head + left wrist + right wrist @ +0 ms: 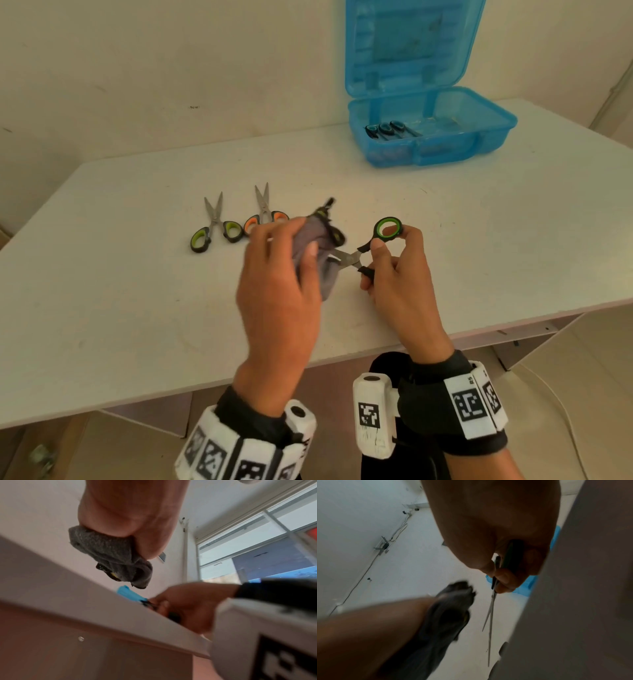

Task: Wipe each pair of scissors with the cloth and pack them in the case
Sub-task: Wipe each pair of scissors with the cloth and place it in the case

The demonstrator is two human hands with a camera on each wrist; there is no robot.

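My right hand (383,253) grips a pair of green-handled scissors (356,257) by the handles, above the table, blades pointing left. In the right wrist view the blades (490,615) are slightly apart, with the cloth (447,615) close beside them. My left hand (301,246) clutches the bunched grey cloth (318,246), which has a black and yellow trim (113,574); its fingers hide the blade tips. A green-handled pair (214,226) and an orange-handled pair (265,216) lie on the table. The open blue case (479,144) at the back right holds several scissors (390,130).
The white table (137,308) runs up to a pale wall at the back. Its front edge (342,356) lies under my wrists. The case's lid (407,44) stands upright against the wall. A window (257,547) shows in the left wrist view.
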